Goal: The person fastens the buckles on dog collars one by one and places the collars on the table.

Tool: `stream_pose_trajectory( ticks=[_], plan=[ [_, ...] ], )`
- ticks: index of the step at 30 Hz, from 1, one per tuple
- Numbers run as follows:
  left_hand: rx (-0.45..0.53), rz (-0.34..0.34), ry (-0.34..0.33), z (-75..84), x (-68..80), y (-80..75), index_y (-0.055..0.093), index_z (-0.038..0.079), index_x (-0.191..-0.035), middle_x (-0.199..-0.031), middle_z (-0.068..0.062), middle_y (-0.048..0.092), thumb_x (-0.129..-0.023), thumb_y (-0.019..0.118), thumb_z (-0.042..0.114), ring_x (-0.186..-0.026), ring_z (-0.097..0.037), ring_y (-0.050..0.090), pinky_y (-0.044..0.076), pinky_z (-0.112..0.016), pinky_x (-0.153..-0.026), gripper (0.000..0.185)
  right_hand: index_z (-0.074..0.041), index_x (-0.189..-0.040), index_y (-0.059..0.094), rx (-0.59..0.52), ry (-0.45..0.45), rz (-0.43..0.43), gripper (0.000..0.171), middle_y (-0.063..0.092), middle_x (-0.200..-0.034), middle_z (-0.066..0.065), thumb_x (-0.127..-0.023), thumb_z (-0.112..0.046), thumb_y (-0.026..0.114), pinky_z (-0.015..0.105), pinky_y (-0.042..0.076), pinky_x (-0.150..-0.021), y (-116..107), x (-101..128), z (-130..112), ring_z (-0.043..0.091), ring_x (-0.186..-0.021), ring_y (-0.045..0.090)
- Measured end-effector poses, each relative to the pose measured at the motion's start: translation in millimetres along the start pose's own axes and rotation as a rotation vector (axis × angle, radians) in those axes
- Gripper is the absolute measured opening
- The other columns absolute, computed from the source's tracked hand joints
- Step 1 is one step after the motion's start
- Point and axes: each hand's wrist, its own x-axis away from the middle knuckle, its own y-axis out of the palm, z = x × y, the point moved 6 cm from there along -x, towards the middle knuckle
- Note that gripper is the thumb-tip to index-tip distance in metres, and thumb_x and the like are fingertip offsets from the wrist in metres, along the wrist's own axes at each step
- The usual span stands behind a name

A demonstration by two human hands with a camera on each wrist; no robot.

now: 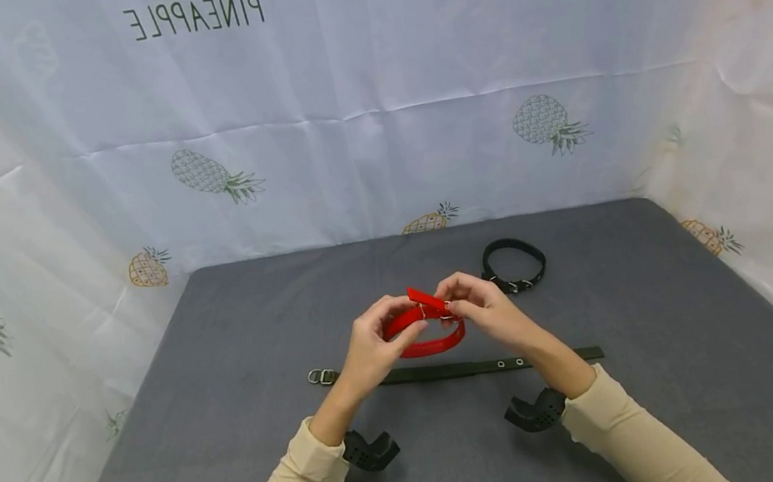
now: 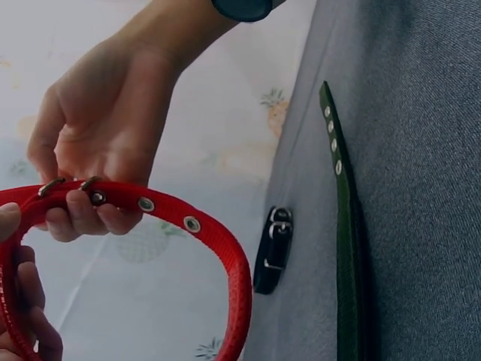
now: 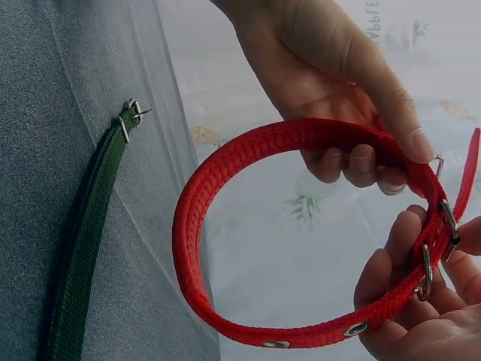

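Above the surface's (image 1: 240, 466) middle, both hands' fingers (image 3: 353, 162) pinch the red collar (image 1: 425, 329) at its buckle; it looks light, limp webbing.

Both the right hand (image 2: 101, 143) and left hand (image 2: 22, 301) pinch the red collar (image 2: 218, 248) above the green strap (image 2: 344, 226).

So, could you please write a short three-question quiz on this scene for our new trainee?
1. True or false: both hands hold the red collar above the table.
2. Which collar lies flat and unbuckled? A) black collar B) green collar C) red collar
3. Which side of the red collar is the black collar on, in the head view?

Key: 1 true. 2 B. 3 Right, farther back.
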Motion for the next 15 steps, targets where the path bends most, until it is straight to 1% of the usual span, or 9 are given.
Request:
stream_pose_trajectory(
  ticks=[4, 6, 8, 11, 15],
  plan=[
    [-0.014, 0.01, 0.007, 0.0, 0.4, -0.4, 0.066, -0.003, -0.108, -0.101, -0.02, 0.068, -0.085, 0.071, 0.001, -0.085, -0.007, 0.066, 0.057, -0.018, -0.078, 0.024, 0.012, -0.115, 0.048, 0.009, 0.016, -0.016, 0.025, 0.06, -0.095, -0.008, -0.101, -0.006, 0.037, 0.025, 0.054, -0.08, 1.0, 0.2, 0.2, 0.012, -0.08, 0.061],
    [-0.017, 0.002, 0.005, -0.2, 0.7, 0.5, 0.066, -0.003, -0.109, -0.102, -0.02, 0.068, -0.086, 0.07, 0.002, -0.085, -0.013, 0.068, 0.057, -0.019, -0.078, 0.024, 0.01, -0.116, 0.05, 0.018, 0.027, -0.032, 0.029, 0.061, -0.097, -0.006, -0.102, -0.011, 0.036, 0.026, 0.054, -0.083, 2.6, 0.1, -0.8, 0.015, -0.082, 0.062],
    [-0.023, -0.009, 0.009, -0.8, 1.1, 1.6, 0.066, -0.003, -0.109, -0.103, -0.021, 0.069, -0.086, 0.069, 0.002, -0.086, -0.02, 0.071, 0.058, -0.019, -0.078, 0.023, 0.01, -0.117, 0.051, 0.031, 0.031, -0.05, 0.033, 0.062, -0.096, -0.002, -0.104, -0.016, 0.035, 0.027, 0.053, -0.084, 4.9, 0.0, -2.4, 0.013, -0.082, 0.062],
    [-0.041, -0.022, 0.02, -0.5, 1.8, 2.9, 0.066, -0.003, -0.108, -0.103, -0.021, 0.069, -0.086, 0.07, 0.003, -0.087, -0.026, 0.071, 0.058, -0.02, -0.079, 0.023, 0.009, -0.116, 0.053, 0.059, 0.027, -0.065, 0.036, 0.063, -0.093, 0.005, -0.105, -0.021, 0.037, 0.026, 0.053, -0.081, 7.8, -0.3, -4.8, 0.011, -0.081, 0.062],
    [-0.074, -0.023, 0.045, 0.4, 1.6, 3.0, 0.066, -0.002, -0.106, -0.1, -0.019, 0.07, -0.084, 0.071, 0.001, -0.086, -0.026, 0.071, 0.058, -0.021, -0.078, 0.022, 0.009, -0.109, 0.054, 0.074, 0.018, -0.062, 0.036, 0.06, -0.088, 0.011, -0.105, -0.022, 0.037, 0.026, 0.052, -0.076, 8.7, -0.8, -6.3, 0.008, -0.078, 0.06]
  ],
)
